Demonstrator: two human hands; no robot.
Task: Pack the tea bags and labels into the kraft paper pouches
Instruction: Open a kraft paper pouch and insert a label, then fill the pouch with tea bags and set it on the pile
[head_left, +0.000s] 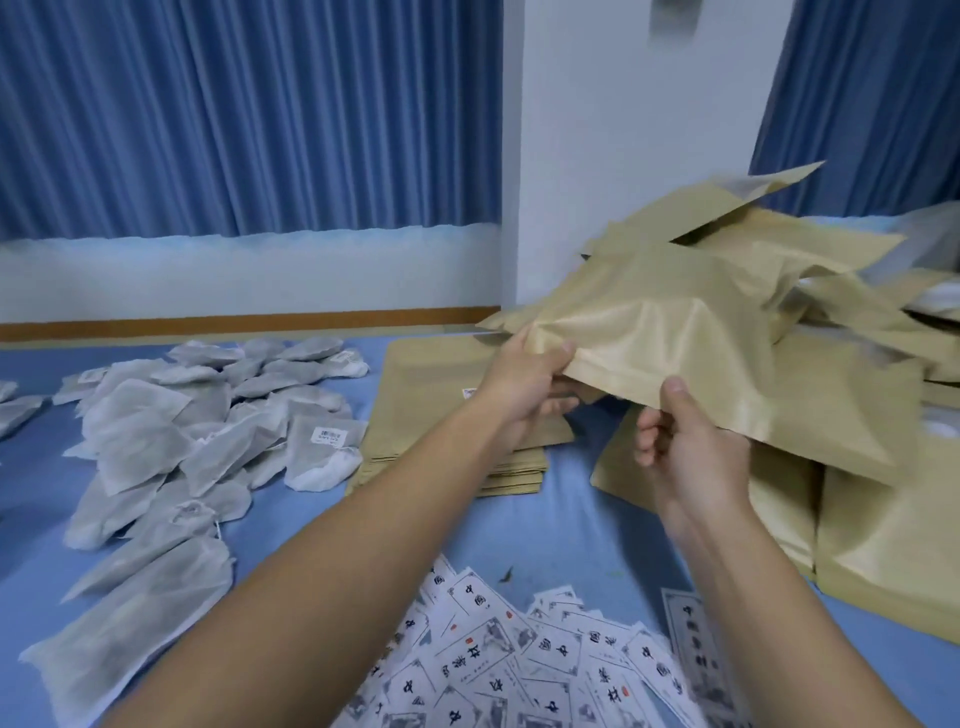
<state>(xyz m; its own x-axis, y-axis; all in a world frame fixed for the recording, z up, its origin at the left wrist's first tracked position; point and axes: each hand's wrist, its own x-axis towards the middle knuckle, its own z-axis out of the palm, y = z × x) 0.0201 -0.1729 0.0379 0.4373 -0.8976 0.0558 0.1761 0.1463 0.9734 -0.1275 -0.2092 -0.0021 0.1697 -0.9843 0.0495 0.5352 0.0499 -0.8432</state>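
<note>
I hold a bulging kraft paper pouch (727, 358) up in front of me over the blue surface. My left hand (524, 384) grips its near left corner, thumb on top. My right hand (685, 441) pinches its near edge further right, thumb on top and fingers underneath. Several white tea bags (208, 426) lie heaped at the left. Printed paper labels (524, 660) are scattered at the bottom centre. A flat stack of kraft pouches (431, 410) lies under my left hand.
A loose pile of filled kraft pouches (810, 270) rises at the right, with more flat pouches (893, 551) below it. The blue sheet (582, 519) covers the work surface. Blue curtains and a white wall stand behind.
</note>
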